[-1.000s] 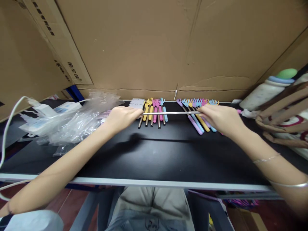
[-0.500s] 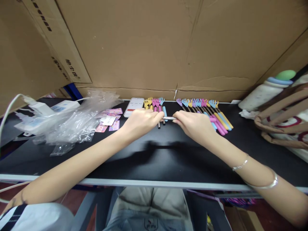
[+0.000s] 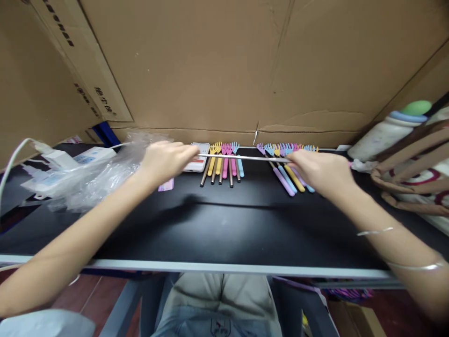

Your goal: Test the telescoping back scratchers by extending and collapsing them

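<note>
Between my hands a telescopic back scratcher (image 3: pixel 242 157) is drawn out into a long thin metal rod, held level above the table. My left hand (image 3: pixel 168 159) is closed round its left end, which the fingers hide. My right hand (image 3: pixel 315 171) grips the other end, where a bit of pink shows past the knuckles. Behind the rod lies a group of back scratcher parts (image 3: pixel 224 164), with yellow, pink and blue hand-shaped heads. Several more back scratchers (image 3: pixel 286 180) with coloured handles lie in a row, partly covered by my right hand.
A phone (image 3: pixel 196 164) lies behind my left hand. Clear plastic bags (image 3: pixel 108 185) and a white power strip (image 3: pixel 93 154) are at the left, with a pink card (image 3: pixel 166 185) nearby. A bottle (image 3: pixel 382 135) and a cloth bag (image 3: pixel 414 182) stand at the right. Cardboard (image 3: pixel 210 70) walls the back.
My hands have moved apart, left hand leftward and right hand rightward. The short metal piece between them has lengthened into a long rod. More of the scratcher parts behind now shows.
</note>
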A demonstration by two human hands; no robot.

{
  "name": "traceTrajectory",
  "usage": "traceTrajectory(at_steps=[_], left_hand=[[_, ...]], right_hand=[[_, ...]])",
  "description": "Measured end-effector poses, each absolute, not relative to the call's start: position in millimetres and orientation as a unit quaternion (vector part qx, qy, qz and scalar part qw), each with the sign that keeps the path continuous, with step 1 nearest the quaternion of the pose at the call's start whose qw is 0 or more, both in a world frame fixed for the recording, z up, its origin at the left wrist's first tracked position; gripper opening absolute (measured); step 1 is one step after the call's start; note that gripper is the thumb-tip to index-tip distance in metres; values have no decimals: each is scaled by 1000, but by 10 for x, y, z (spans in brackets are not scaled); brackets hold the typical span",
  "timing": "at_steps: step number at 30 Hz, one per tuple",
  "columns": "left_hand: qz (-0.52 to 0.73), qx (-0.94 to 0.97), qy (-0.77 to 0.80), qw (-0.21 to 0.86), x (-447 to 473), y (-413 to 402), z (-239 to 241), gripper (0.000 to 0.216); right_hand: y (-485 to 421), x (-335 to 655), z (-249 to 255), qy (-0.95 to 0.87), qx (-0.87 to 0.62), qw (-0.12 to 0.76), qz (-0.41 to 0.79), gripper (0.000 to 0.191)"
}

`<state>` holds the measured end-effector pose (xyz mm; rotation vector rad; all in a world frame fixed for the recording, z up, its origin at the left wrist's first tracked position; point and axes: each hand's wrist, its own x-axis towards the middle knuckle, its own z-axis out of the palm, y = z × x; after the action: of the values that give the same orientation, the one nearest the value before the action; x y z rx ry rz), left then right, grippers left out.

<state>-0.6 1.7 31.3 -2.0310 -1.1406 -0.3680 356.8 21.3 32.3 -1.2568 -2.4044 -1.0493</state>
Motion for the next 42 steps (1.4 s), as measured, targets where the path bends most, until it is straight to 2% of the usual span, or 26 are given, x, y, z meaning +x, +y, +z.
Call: traceTrajectory(at_steps=[4, 7, 17, 21, 24, 28, 34, 42], left_hand=[[-71, -763, -515, 385, -616, -1, 316, 30], [-74, -731, -558, 385, -915, -62, 302, 35], [-77, -741, -576, 336, -988, -83, 250, 36], [-99, -744, -613, 245, -987, -80, 273, 30], [-121, -743, -638, 162, -1027, -75, 300, 28], [-164, -740, -645, 97, -1072, -68, 324, 27], [-187, -735, -647, 80, -1059, -9, 330, 29], [-242, -723, -637, 112, -1141, 31, 297, 30]], right_hand=[[415, 4319, 313, -774, -536, 47, -333, 28], [468, 4756, 323, -747, -586, 33, -313, 24], [456, 5122, 312, -767, -596, 26, -237, 29], [548, 5162, 241, -792, -574, 78, -191, 36], [598, 5240, 184, -805, -567, 133, -113, 42], [586, 5281, 160, -790, -585, 181, -27, 41], [579, 5054, 238, -785, -590, 187, 17, 29], [680, 4946, 346, -792, -572, 211, -31, 27]])
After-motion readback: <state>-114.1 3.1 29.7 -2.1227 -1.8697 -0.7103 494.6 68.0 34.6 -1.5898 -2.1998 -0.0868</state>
